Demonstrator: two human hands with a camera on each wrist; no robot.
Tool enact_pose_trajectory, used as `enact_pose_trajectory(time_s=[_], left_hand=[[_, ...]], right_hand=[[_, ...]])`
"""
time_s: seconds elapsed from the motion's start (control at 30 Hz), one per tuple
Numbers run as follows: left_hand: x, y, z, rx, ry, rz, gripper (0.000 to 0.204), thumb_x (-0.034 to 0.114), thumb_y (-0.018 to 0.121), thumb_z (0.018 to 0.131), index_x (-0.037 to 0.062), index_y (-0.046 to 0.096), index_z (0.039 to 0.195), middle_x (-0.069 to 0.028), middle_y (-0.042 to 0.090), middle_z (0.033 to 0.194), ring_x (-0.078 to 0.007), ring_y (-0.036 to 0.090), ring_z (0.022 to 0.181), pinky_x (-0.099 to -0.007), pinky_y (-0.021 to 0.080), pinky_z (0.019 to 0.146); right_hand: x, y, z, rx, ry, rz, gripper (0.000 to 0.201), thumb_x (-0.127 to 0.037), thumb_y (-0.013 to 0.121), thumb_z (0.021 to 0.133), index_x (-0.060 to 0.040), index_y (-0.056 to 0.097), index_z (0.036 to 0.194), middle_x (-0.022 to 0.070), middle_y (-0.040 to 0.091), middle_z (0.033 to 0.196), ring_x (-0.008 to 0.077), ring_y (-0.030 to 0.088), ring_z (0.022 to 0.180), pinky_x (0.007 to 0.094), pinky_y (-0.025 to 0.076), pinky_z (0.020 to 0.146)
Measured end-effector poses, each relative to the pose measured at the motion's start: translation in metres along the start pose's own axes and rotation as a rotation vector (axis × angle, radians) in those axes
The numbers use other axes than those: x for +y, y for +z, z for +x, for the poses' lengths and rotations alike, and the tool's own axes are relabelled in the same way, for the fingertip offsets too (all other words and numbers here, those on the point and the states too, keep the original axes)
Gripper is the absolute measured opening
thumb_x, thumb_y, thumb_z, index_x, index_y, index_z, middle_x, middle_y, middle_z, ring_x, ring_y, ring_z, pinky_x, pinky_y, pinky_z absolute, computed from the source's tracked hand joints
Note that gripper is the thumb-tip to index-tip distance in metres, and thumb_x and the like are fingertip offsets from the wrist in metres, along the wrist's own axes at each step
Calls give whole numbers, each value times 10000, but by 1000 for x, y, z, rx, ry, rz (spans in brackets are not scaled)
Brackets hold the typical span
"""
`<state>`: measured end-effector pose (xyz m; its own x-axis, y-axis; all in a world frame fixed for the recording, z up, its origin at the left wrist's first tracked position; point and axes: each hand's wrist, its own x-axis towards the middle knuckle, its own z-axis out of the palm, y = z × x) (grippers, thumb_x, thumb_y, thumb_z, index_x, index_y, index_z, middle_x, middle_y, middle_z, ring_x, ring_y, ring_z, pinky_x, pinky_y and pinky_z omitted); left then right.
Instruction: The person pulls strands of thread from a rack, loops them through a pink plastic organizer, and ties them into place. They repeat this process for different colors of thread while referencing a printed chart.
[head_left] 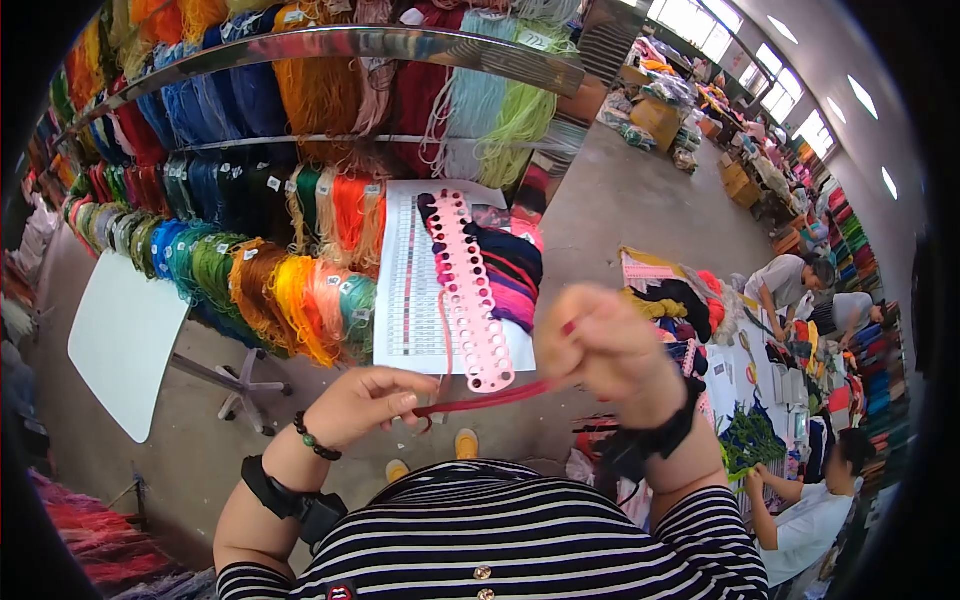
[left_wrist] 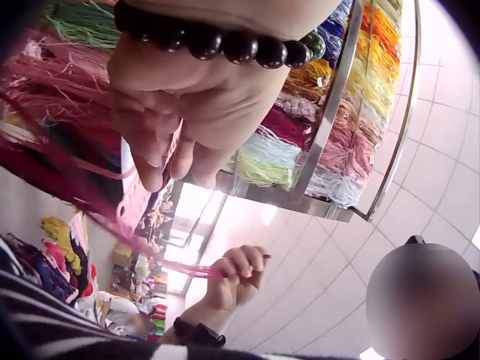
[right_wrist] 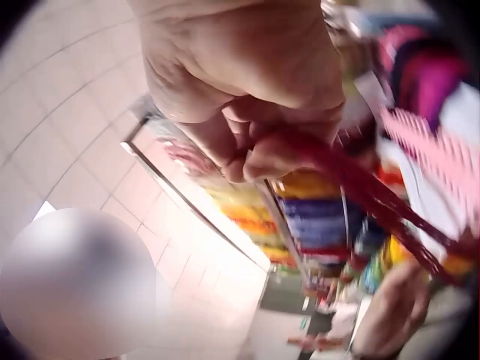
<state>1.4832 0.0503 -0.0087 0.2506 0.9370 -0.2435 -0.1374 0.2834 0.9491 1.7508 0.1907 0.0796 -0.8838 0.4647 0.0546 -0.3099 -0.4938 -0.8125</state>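
Observation:
A skein of dark red thread (head_left: 490, 399) stretches between my two hands in front of my striped shirt. My left hand (head_left: 370, 402) pinches its left end with the fingertips, and a loop hangs below them. Raised higher at the right, my right hand (head_left: 605, 345) has its fingers curled around the other end, blurred in the head view. The right wrist view shows the red strands (right_wrist: 375, 199) running out of that fist. Just beyond the hands lies a pink card with punched holes (head_left: 465, 300), with dark, red and magenta threads (head_left: 510, 270) looped through it.
Under the card is a printed chart (head_left: 405, 330). Racks of colored skeins (head_left: 270, 95) stand ahead, with a metal rail (head_left: 350, 42) across them. A white board on a wheeled stand (head_left: 125, 340) is at left. Several people work at a cluttered table (head_left: 730, 375) to the right.

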Motion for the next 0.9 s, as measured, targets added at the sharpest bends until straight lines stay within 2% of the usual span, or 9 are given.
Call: enact_pose_trajectory(time_s=[0.03,0.13,0.2,0.27,0.33,0.4,0.43,0.63,0.9], left_hand=[[5,2,6,11,-21,22,235,215,533,949,53,634,1086,3,653,957,-51,587,755,-184,452,633],[16,1,27,183,10,-133,278,223,514,951,45,579,1154,-74,618,1165,-91,621,819,-195,465,642],[26,4,44,234,-5,-255,280,195,488,956,44,569,1179,-54,614,1155,-120,624,898,-217,489,700],[30,10,63,294,-47,-325,279,186,487,952,43,569,1177,-54,612,1159,-138,626,931,-235,497,723],[27,18,75,324,-59,-331,327,228,488,950,34,536,1209,-74,618,1173,-142,630,950,-244,498,737],[28,23,82,380,-74,-365,340,239,492,948,36,534,1218,-75,618,1174,-146,628,963,-247,498,744],[28,23,83,395,-84,-370,337,243,497,946,41,533,1213,-75,617,1174,-147,627,964,-251,499,748],[33,27,91,514,-95,-416,261,222,533,924,70,526,1135,-70,629,1114,-143,630,924,-266,505,752],[14,24,121,495,103,-249,246,29,590,859,43,507,1090,-39,631,945,-85,596,727,-190,465,594]], right_hand=[[-22,-13,-10,188,-135,-254,160,-142,579,889,-20,569,992,48,607,779,101,554,629,220,425,536],[-85,-50,-20,750,-328,-893,135,-134,578,891,-37,612,977,5,588,715,20,444,569,166,330,493],[-90,-67,-11,849,-432,-1077,141,-147,611,867,-34,641,946,6,596,728,36,483,605,187,379,528],[-63,-75,18,583,-381,-1368,164,-163,649,852,-20,662,930,2,634,786,60,546,660,204,439,603],[-26,-61,46,361,2,-1132,169,-169,687,813,-11,701,872,20,660,720,77,578,668,247,468,620],[15,-68,69,165,5,-1283,188,-174,665,818,7,690,865,62,651,670,90,575,614,262,472,582],[36,-76,77,145,-35,-1239,180,-191,629,785,-19,677,757,116,624,620,194,592,541,326,456,534],[39,-72,95,190,350,-1104,240,-199,561,844,13,670,823,103,642,641,172,595,540,314,474,528],[33,-77,100,250,483,-854,235,-181,530,855,14,647,795,74,619,627,124,571,514,247,459,488]])
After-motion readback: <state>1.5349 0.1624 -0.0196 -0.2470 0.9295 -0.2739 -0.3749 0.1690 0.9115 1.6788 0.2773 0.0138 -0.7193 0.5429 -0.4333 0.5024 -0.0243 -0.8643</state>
